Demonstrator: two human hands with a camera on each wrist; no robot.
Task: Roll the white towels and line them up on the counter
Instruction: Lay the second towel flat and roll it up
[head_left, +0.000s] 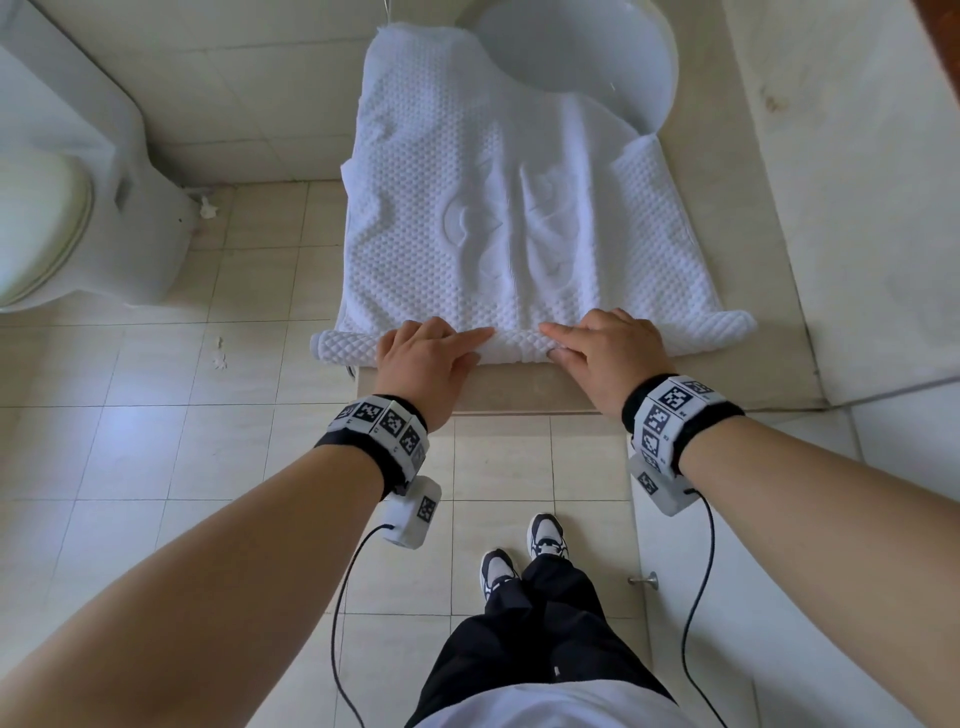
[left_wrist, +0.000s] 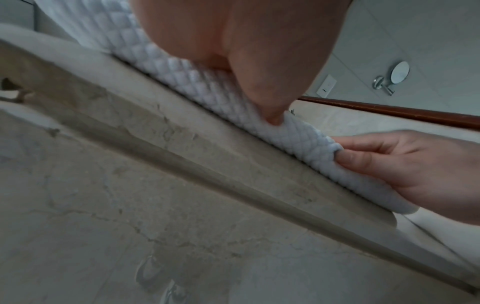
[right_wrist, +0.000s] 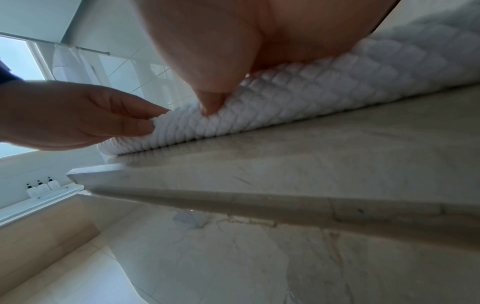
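A white waffle-textured towel (head_left: 493, 218) lies spread on the beige counter (head_left: 524, 387), and its far end reaches the sink. Its near edge is turned into a thin roll (head_left: 519, 344) along the counter's front. My left hand (head_left: 480, 345) and right hand (head_left: 549, 341) sit side by side at the middle of that roll, each pinching it between thumb and fingers. In the left wrist view my left thumb (left_wrist: 271, 113) presses into the roll (left_wrist: 301, 139) while the right hand (left_wrist: 405, 162) pinches it. The right wrist view shows the same roll (right_wrist: 298, 102) with the left hand (right_wrist: 85, 117) gripping it.
A white sink basin (head_left: 582, 52) takes up the counter's far end, partly under the towel. A toilet (head_left: 57, 208) stands to the left on the tiled floor. The towel's left end overhangs the counter's side. A wall rises on the right.
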